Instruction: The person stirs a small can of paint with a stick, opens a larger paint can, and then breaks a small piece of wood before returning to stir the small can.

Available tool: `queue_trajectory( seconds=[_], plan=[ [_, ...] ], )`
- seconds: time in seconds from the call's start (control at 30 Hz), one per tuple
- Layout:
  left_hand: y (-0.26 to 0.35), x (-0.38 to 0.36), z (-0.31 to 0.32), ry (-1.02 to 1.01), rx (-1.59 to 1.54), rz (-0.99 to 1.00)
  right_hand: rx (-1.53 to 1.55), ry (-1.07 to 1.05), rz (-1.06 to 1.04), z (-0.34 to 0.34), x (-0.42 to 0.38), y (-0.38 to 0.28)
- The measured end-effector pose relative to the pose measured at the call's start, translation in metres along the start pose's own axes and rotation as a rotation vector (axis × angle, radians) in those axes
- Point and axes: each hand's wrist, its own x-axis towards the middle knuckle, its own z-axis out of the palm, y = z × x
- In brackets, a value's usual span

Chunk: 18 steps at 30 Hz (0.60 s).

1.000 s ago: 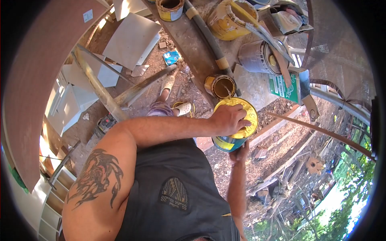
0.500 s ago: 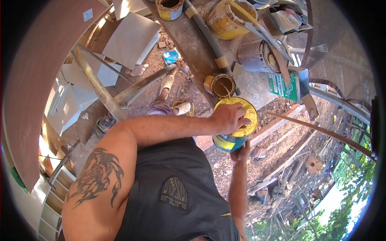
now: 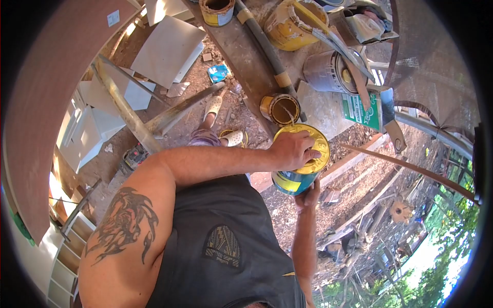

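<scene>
A teal can with a yellow lid (image 3: 319, 146) is held over the near edge of the bench. My left hand (image 3: 292, 151) lies across the lid with its fingers curled on it. Low on the can's side, my right hand (image 3: 308, 196) grips it, partly hidden behind the can. Just beyond the lid stands a small open tin (image 3: 280, 109) with brown-stained walls. A thin pale streak runs between the lid's far edge and the inside of this tin; whether it is liquid is hard to tell.
On the bench (image 3: 239, 61) are another open tin (image 3: 216, 13), a long dark pipe (image 3: 262, 43), a yellow bucket (image 3: 287, 31), a large grey can (image 3: 326, 72) and a green-labelled box (image 3: 364, 109). A thin wooden strip (image 3: 411, 167) extends rightward. Pale panels (image 3: 167, 51) lie at left.
</scene>
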Motion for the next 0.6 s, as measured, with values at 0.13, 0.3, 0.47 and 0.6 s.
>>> queue_trajectory(
  seconds=[0.13,0.3,0.47,0.6],
  plan=[
    [0.000,0.001,0.000,-0.004,-0.002,-0.002,0.013,-0.010,0.002,-0.004,0.002,-0.001],
    [0.000,0.001,0.000,-0.012,-0.004,-0.004,0.022,-0.035,-0.014,-0.003,-0.001,-0.001],
    [0.001,0.001,0.001,0.017,-0.016,0.014,0.012,-0.005,-0.001,0.001,-0.005,-0.003],
    [0.002,0.001,0.001,0.022,-0.017,0.017,0.015,-0.029,-0.009,-0.009,0.001,-0.002]
  ],
)
